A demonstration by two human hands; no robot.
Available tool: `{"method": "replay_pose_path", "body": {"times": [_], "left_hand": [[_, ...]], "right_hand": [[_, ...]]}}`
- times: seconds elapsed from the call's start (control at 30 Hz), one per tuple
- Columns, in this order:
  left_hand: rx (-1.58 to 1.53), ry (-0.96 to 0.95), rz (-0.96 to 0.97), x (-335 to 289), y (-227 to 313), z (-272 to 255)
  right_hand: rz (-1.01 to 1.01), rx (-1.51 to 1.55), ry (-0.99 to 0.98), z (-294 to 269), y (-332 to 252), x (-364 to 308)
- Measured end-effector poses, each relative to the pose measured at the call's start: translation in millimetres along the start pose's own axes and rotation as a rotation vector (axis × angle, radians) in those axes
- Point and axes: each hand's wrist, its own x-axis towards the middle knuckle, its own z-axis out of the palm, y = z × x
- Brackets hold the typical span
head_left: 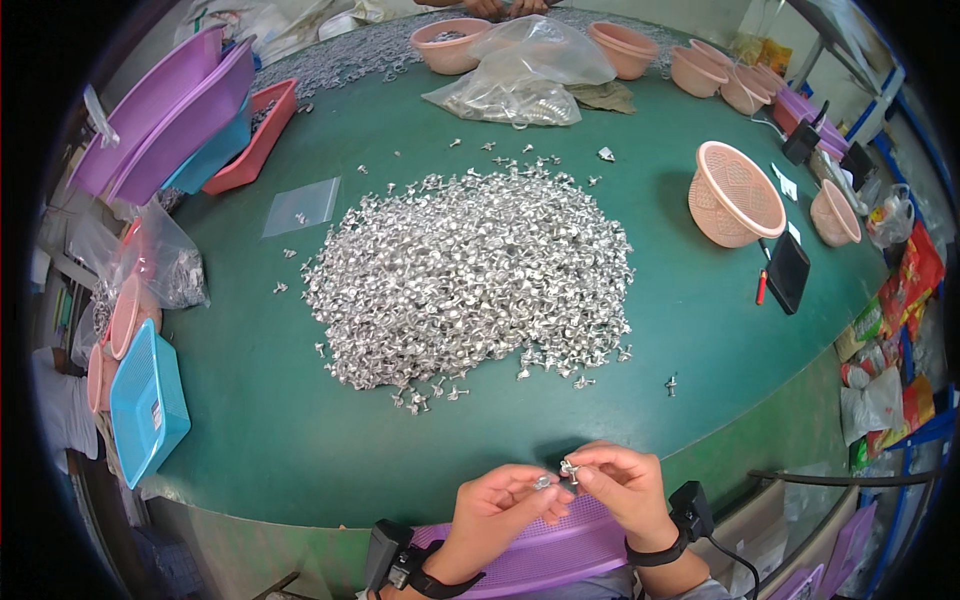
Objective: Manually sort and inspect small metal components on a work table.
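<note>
My left hand (503,507) and my right hand (622,487) meet just beyond the table's near edge. Pinched in the right fingertips is a small silvery metal piece (569,469) with a short stem and a wider head. The left fingers are curled around another small metal piece (542,482). Below both hands, at my lap, lies a purple perforated basket (560,545), partly hidden by them. A broad heap of similar metal pieces (470,270) covers the middle of the green table (260,420), with several loose ones around its edges.
At right stand a pink basket (738,195), a dark tablet-like device (788,272) and a red-handled tool (761,288). A blue basket (150,405) and purple basins (180,120) line the left. Plastic bags (530,70) lie at the back, near another person's hands (505,8).
</note>
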Motion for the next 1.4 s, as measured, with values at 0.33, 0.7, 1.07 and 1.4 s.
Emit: {"method": "replay_pose_path", "body": {"times": [0.33,0.7,1.07,1.4], "left_hand": [[-0.003,-0.029,0.06,-4.5,-1.5,-2.3],[0.04,-0.016,0.109,-5.4,-1.8,-2.7],[-0.25,-0.141,-0.051,-1.8,11.6,-2.5],[0.827,0.086,0.17,10.4,17.8,-7.0]], "right_hand": [[-0.048,-0.058,-0.1,1.4,5.9,-3.1],[-0.114,-0.212,-0.105,4.2,2.2,-3.4],[-0.315,-1.039,0.24,-15.0,-16.5,39.2],[-0.317,-1.078,0.05,-11.0,-6.0,28.8]]}}
